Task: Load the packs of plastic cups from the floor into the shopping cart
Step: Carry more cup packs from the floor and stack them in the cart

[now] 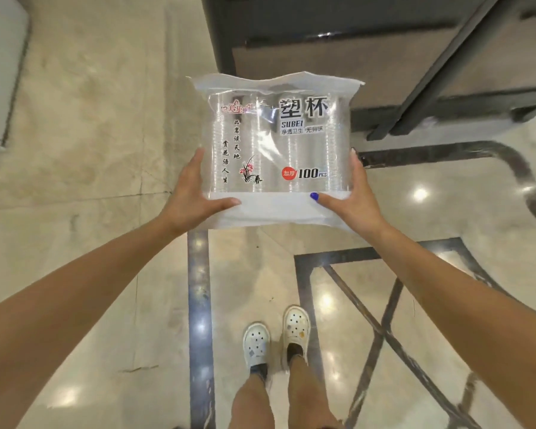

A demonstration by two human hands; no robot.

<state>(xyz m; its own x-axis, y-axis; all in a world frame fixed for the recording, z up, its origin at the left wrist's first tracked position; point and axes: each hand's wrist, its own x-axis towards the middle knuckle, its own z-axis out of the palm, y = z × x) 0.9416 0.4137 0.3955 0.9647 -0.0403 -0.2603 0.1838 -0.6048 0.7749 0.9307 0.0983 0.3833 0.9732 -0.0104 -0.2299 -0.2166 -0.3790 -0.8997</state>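
I hold the pack of plastic cups [276,150] level above the floor [90,119], left hand [195,193] and right hand [353,196] equally near, fingers clamping its side edges, thumbs on top, long axis running between my palms.

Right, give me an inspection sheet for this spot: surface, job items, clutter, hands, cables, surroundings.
Surface: glossy beige marble floor with dark inlaid strips, reflecting ceiling lights.
Job items: one clear plastic pack of stacked cups, printed "100 pcs", held up off the floor, label facing the camera. No shopping cart in view.
Clutter: nothing seen.
Hands: left hand grips the pack's lower left edge, thumb on the front; right hand grips the lower right edge, thumb on the front.
Cables: nothing seen.
Surroundings: dark shelving unit ahead; pale grey cabinet at far left; the person's white perforated clogs below.
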